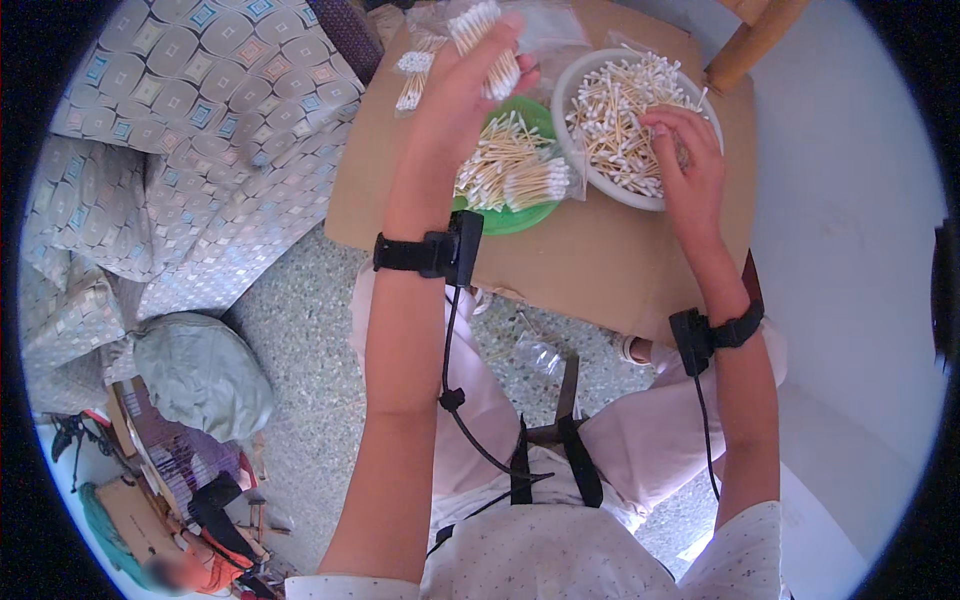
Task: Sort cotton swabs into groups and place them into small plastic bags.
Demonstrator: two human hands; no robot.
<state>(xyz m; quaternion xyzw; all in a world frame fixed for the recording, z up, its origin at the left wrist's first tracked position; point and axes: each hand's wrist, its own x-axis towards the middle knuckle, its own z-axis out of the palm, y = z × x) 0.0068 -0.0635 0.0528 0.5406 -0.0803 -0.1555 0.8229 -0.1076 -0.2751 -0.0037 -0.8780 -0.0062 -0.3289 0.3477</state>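
Left grip [460, 95] closed firmly round a bundle of cotton swabs [502, 74], up above the far edge of the surface [600, 265]! Over to the right grip [695, 170]: fingers curled and dipped into the loose swabs [620, 120] of the white bowl [640, 200]; whether they have hold of any, I can't tell. Between the hands, the green bowl [525, 222] carries more swabs [490, 155]; beyond, a clear plastic bag [550, 25] lies flat.
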